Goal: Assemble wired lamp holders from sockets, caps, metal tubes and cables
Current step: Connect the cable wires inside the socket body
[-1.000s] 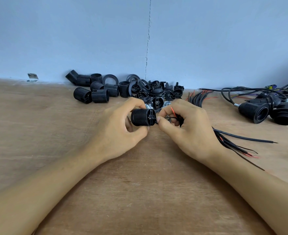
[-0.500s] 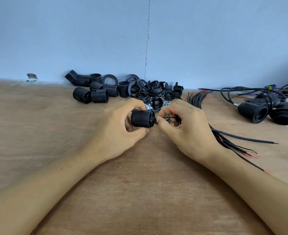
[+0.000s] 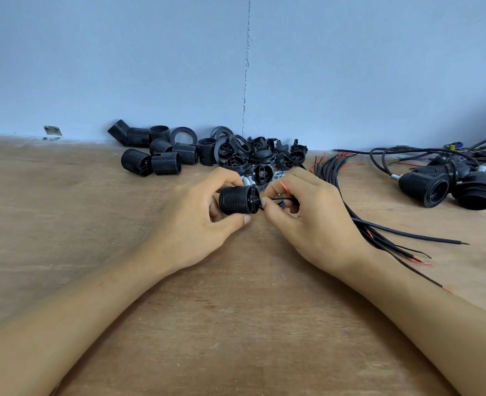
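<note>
Far left, a small metal plate (image 3: 52,130) leans at the foot of the wall. Next along the wooden table (image 3: 79,238) come the loose sockets (image 3: 161,160), ribbed black barrels lying on their sides. Then there's a heap of rings and caps (image 3: 253,155), with a few shiny metal tubes (image 3: 247,180) just in front.

Now the action, centre stage! The left hand (image 3: 190,224) has a socket (image 3: 237,200) just above the table, on its side. Thumb below, fingers curled over the top, the hand wraps the ribbed barrel. Its flat end faces right, where the right hand (image 3: 313,224) pinches a thin black wire (image 3: 280,198) between thumb and forefinger, right at that end. A red wire (image 3: 284,186) pokes up between the fingers. Whether the tip is in its terminal, I can't tell.

That socket looks light and rigid, and the ribs should give a sure grip, so round the barrel is the place to hold it. The wire looks thin and floppy. I'd say pinch it close to the tip, or it will buckle rather than go in.

Further right, a fan of spare cables (image 3: 393,231) runs under the right wrist. At the edge, finished lamp holders (image 3: 427,190) lie among tangled leads.
</note>
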Action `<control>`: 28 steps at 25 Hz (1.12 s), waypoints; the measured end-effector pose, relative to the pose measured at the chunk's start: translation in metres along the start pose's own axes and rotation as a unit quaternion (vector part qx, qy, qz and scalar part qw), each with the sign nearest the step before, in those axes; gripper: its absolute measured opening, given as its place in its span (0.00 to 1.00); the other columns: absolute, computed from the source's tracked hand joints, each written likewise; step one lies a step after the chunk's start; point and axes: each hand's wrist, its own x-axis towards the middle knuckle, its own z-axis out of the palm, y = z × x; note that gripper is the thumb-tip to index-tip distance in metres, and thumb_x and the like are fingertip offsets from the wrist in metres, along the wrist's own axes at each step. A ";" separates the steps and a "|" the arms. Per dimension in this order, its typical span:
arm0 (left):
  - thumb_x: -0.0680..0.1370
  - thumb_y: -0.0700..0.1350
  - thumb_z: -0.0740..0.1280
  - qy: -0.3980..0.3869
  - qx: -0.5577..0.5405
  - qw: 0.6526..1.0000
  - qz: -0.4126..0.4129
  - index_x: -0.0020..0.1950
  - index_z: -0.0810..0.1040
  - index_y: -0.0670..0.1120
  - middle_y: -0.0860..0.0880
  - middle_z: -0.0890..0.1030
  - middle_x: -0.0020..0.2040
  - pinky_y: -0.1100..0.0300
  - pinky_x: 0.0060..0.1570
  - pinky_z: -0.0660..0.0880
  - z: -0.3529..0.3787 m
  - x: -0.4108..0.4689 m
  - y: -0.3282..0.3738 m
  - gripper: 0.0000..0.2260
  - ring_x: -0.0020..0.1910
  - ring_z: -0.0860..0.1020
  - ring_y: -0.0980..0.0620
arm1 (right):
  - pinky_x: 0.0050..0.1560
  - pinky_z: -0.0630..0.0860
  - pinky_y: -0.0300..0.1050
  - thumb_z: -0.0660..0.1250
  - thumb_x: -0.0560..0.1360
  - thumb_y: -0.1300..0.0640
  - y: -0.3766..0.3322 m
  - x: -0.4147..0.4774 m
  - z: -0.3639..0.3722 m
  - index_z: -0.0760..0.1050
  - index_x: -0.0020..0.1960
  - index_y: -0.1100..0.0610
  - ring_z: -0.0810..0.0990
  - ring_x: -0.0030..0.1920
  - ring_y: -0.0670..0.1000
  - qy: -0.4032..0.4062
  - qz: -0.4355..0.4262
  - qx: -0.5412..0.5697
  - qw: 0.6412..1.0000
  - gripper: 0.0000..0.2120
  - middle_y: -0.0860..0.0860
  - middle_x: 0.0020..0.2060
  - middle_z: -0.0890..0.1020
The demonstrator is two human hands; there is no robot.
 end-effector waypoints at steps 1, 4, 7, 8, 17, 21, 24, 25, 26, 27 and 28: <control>0.71 0.46 0.80 -0.003 -0.002 1.000 -0.003 0.55 0.75 0.61 0.55 0.84 0.40 0.64 0.32 0.74 0.000 0.000 0.000 0.20 0.29 0.77 0.57 | 0.47 0.76 0.55 0.70 0.76 0.59 0.000 0.000 0.000 0.81 0.46 0.56 0.73 0.39 0.46 -0.001 -0.008 -0.008 1.000 0.02 0.47 0.41 0.77; 0.70 0.46 0.80 -0.004 -0.006 1.000 -0.007 0.55 0.76 0.60 0.58 0.84 0.44 0.67 0.33 0.72 0.001 0.001 -0.002 0.20 0.29 0.77 0.57 | 0.49 0.75 0.56 0.69 0.78 0.58 0.001 0.000 -0.002 0.80 0.48 0.55 0.71 0.41 0.44 -0.017 -0.025 -0.020 0.999 0.02 0.46 0.43 0.77; 0.70 0.46 0.81 -0.004 -0.015 1.000 -0.011 0.55 0.78 0.58 0.62 0.83 0.46 0.71 0.33 0.70 0.001 0.000 -0.002 0.19 0.27 0.76 0.59 | 0.50 0.75 0.56 0.69 0.78 0.58 0.002 0.000 -0.002 0.81 0.49 0.55 0.72 0.43 0.44 -0.022 -0.023 -0.014 0.999 0.02 0.46 0.43 0.77; 0.70 0.46 0.81 -0.003 -0.013 1.000 -0.008 0.55 0.78 0.57 0.61 0.84 0.45 0.72 0.32 0.70 0.001 0.000 -0.001 0.19 0.27 0.76 0.60 | 0.50 0.75 0.56 0.70 0.78 0.58 0.003 0.000 -0.002 0.81 0.49 0.55 0.71 0.43 0.44 -0.022 -0.024 -0.014 0.999 0.02 0.46 0.43 0.77; 0.72 0.51 0.78 -0.023 0.013 0.999 -0.020 0.58 0.78 0.57 0.60 0.86 0.48 0.70 0.33 0.71 0.003 0.001 -0.003 0.17 0.30 0.77 0.58 | 0.50 0.75 0.55 0.70 0.78 0.59 0.002 0.000 -0.002 0.80 0.49 0.54 0.71 0.42 0.42 -0.030 -0.025 -0.002 0.999 0.02 0.43 0.42 0.74; 0.74 0.53 0.76 -0.048 0.011 0.999 -0.023 0.59 0.76 0.58 0.60 0.85 0.48 0.62 0.36 0.70 0.002 0.002 -0.006 0.16 0.31 0.76 0.57 | 0.51 0.75 0.56 0.69 0.78 0.59 0.002 0.000 0.000 0.80 0.49 0.55 0.72 0.43 0.43 -0.035 -0.008 0.000 0.999 0.02 0.38 0.41 0.71; 0.73 0.52 0.77 -0.052 -0.015 0.998 -0.029 0.57 0.76 0.58 0.60 0.86 0.50 0.61 0.37 0.71 0.001 0.002 -0.007 0.16 0.31 0.75 0.58 | 0.51 0.75 0.55 0.68 0.78 0.59 0.001 -0.001 0.000 0.79 0.50 0.55 0.71 0.43 0.42 -0.042 -0.012 -0.010 0.999 0.02 0.38 0.41 0.70; 0.73 0.52 0.78 -0.049 -0.017 0.998 -0.029 0.57 0.76 0.58 0.60 0.86 0.50 0.62 0.36 0.70 0.001 0.002 -0.007 0.17 0.30 0.75 0.59 | 0.50 0.75 0.55 0.68 0.79 0.59 0.000 -0.001 0.000 0.79 0.50 0.55 0.70 0.43 0.42 -0.044 -0.016 -0.016 0.999 0.02 0.37 0.41 0.69; 0.72 0.51 0.78 -0.047 -0.019 0.998 -0.027 0.57 0.77 0.58 0.60 0.86 0.50 0.63 0.36 0.70 0.001 0.002 -0.007 0.17 0.30 0.75 0.60 | 0.50 0.74 0.54 0.68 0.79 0.58 -0.001 -0.001 0.000 0.79 0.50 0.55 0.70 0.43 0.42 -0.045 -0.019 -0.019 0.999 0.02 0.37 0.40 0.69; 0.72 0.51 0.79 -0.045 -0.020 0.999 -0.023 0.56 0.77 0.57 0.60 0.86 0.49 0.63 0.35 0.70 0.001 0.002 -0.007 0.16 0.30 0.75 0.60 | 0.50 0.74 0.54 0.67 0.79 0.58 -0.001 -0.001 0.000 0.78 0.50 0.55 0.69 0.43 0.42 -0.046 -0.020 -0.021 0.999 0.02 0.37 0.40 0.68; 0.72 0.51 0.79 -0.044 -0.015 0.999 -0.018 0.56 0.77 0.57 0.61 0.86 0.47 0.65 0.35 0.70 0.001 0.002 -0.006 0.16 0.29 0.75 0.60 | 0.50 0.74 0.53 0.67 0.80 0.57 -0.001 -0.001 0.000 0.78 0.50 0.55 0.69 0.43 0.42 -0.046 -0.019 -0.023 0.998 0.02 0.38 0.40 0.68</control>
